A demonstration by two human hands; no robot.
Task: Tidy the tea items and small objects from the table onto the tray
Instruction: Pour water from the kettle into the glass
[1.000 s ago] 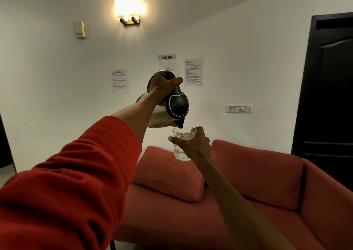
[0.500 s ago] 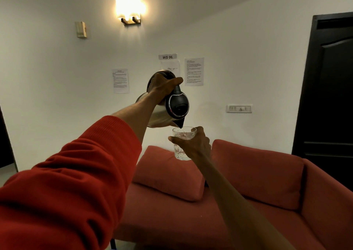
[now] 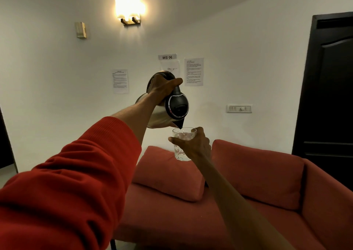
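Observation:
My left hand grips the handle of a steel kettle with a black lid, held up in front of me and tilted so its spout points down. Right under the spout is a clear glass tumbler, and my right hand holds it with fingers wrapped round its side. The spout tip sits just over the glass rim. The table and the tray are out of view.
A red sofa with a loose cushion lies below my arms. Behind are a white wall with paper sheets, a lit wall lamp, a switch panel and a dark door at the right.

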